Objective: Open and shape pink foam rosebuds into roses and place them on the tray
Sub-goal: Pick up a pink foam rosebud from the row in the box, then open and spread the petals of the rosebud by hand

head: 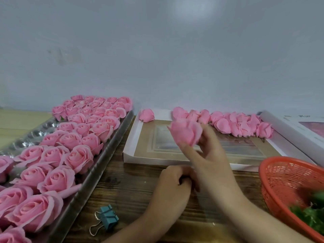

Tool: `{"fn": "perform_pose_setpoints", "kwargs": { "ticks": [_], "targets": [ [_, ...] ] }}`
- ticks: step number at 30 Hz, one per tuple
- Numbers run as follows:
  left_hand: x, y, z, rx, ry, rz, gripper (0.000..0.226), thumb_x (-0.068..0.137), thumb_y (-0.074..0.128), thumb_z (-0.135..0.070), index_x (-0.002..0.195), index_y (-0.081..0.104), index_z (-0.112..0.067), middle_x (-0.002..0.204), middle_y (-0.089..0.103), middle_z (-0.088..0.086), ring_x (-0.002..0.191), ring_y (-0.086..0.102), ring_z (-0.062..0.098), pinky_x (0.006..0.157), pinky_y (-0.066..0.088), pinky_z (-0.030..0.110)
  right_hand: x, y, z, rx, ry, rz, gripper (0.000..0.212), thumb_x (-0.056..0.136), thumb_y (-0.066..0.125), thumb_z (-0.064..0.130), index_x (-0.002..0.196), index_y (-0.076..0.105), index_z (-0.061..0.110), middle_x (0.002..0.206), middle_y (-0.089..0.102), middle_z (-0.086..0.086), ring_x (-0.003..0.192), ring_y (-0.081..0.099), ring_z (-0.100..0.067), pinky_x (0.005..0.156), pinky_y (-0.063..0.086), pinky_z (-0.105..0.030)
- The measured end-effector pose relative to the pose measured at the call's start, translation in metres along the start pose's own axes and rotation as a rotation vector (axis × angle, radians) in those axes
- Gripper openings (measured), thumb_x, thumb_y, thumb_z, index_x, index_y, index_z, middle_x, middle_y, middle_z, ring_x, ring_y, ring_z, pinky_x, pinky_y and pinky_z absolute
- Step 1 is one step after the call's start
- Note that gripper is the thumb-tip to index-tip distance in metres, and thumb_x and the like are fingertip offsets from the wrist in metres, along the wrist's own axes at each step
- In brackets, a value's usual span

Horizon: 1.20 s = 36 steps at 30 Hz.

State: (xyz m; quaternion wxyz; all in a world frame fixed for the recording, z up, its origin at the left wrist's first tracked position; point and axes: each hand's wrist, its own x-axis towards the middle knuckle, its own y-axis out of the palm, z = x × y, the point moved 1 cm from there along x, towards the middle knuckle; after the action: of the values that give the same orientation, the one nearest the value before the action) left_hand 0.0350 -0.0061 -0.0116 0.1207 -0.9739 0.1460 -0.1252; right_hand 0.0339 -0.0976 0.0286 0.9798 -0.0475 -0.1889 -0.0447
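Left hand (pixel 172 183): fingers (pixel 184 173) curled; whether anything is held cannot be told. Right hand (pixel 208 155): rosebud (pixel 185 133) is pinched between fingertips (pixel 188 151). Outer petals should be eased outward evenly; tray (pixel 114 139) lies left of fingers.

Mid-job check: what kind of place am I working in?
Probably a craft workbench for artificial flowers: a tray packed with shaped pink foam roses, a row of unopened rosebuds in a shallow cardboard box, and an orange basket of green leaves.
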Motion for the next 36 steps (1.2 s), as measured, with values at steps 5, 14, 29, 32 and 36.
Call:
{"fn": "perform_pose_setpoints", "kwargs": {
  "ticks": [5, 14, 29, 32, 36],
  "targets": [
    [0.002, -0.001, 0.003, -0.013, -0.002, -0.030, 0.046, 0.082, 0.042, 0.009, 0.071, 0.062, -0.031, 0.049, 0.058, -0.020, 0.044, 0.052, -0.003, 0.044, 0.033, 0.004, -0.024, -0.017, -0.024, 0.042, -0.040, 0.035, 0.035, 0.088, 0.067, 0.002, 0.110, 0.059, 0.028, 0.105, 0.069, 0.004, 0.087, 0.067, -0.018, 0.060, 0.056, -0.023],
    [0.007, -0.006, 0.008, 0.005, -0.060, 0.000, 0.031, 0.081, 0.062, -0.008, 0.105, 0.062, -0.027, 0.089, 0.070, -0.002, 0.067, 0.069, 0.011, 0.053, 0.051, 0.015, -0.021, -0.026, -0.035, -0.052, -0.042, 0.077, 0.035, 0.085, 0.070, -0.004, 0.111, 0.063, 0.019, 0.103, 0.072, 0.001, 0.100, 0.069, -0.017, 0.089, 0.054, -0.036],
    [0.007, -0.006, 0.011, -0.076, -0.049, -0.041, 0.033, 0.076, 0.070, -0.010, 0.105, 0.063, -0.022, 0.089, 0.072, -0.003, 0.072, 0.069, 0.012, 0.056, 0.053, 0.019, -0.018, -0.029, -0.041, 0.050, 0.009, 0.120, 0.022, 0.084, 0.069, -0.004, 0.101, 0.066, 0.009, 0.094, 0.073, -0.004, 0.089, 0.070, -0.015, 0.079, 0.053, -0.021],
    [0.008, -0.008, 0.010, -0.061, -0.006, -0.027, 0.026, 0.076, 0.067, -0.004, 0.096, 0.066, -0.021, 0.083, 0.071, -0.002, 0.067, 0.067, 0.012, 0.056, 0.053, 0.020, -0.018, -0.027, -0.042, 0.004, -0.009, 0.136, 0.026, 0.084, 0.069, -0.007, 0.099, 0.067, 0.013, 0.094, 0.072, -0.004, 0.091, 0.069, -0.019, 0.078, 0.055, -0.026],
    [0.007, -0.009, 0.009, -0.056, 0.029, -0.026, 0.023, 0.077, 0.058, 0.003, 0.084, 0.063, -0.019, 0.061, 0.062, -0.010, 0.052, 0.057, 0.002, 0.047, 0.045, 0.015, -0.019, -0.025, -0.044, -0.041, -0.010, 0.120, 0.028, 0.081, 0.072, 0.001, 0.101, 0.067, 0.021, 0.098, 0.070, -0.003, 0.092, 0.067, -0.024, 0.084, 0.055, -0.044]
  ]
}}
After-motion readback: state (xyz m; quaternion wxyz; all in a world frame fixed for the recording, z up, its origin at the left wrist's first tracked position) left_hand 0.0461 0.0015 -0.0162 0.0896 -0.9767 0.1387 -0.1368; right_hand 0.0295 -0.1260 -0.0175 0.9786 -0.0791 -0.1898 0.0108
